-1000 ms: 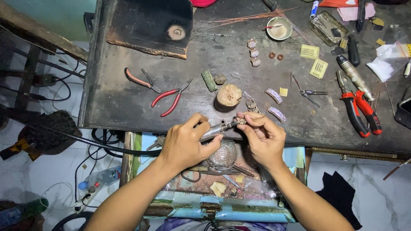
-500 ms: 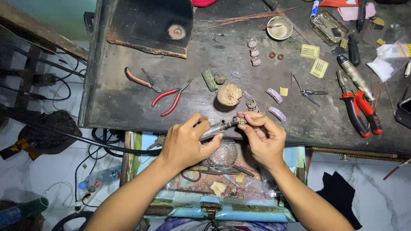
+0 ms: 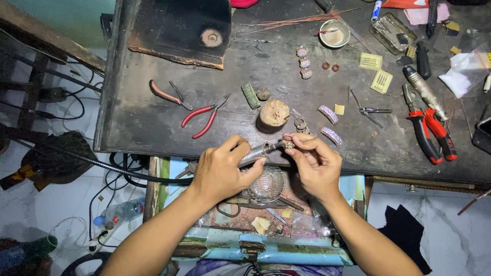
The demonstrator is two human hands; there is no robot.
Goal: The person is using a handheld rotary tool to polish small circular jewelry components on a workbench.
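Note:
My left hand [image 3: 223, 171] grips a slim metal rotary handpiece [image 3: 260, 152] whose black flexible cable [image 3: 102, 164] trails off to the left. Its tip meets a small studded jewellery piece [image 3: 289, 145] pinched between the thumb and fingers of my right hand [image 3: 316, 163]. Both hands hover over the near edge of the dark workbench [image 3: 153, 125], above an open drawer [image 3: 266, 245]. A round wooden peg [image 3: 274, 113] stands just beyond the hands.
Red-handled pliers [image 3: 204, 116] and a second pair [image 3: 168, 94] lie left. Red cutters [image 3: 432, 134], tweezers [image 3: 371, 110], two studded bands [image 3: 330, 125], yellow packets [image 3: 376, 71], a small bowl [image 3: 334, 33] and a charred block [image 3: 179, 28] sit around. A glass dish [image 3: 268, 185] rests in the drawer.

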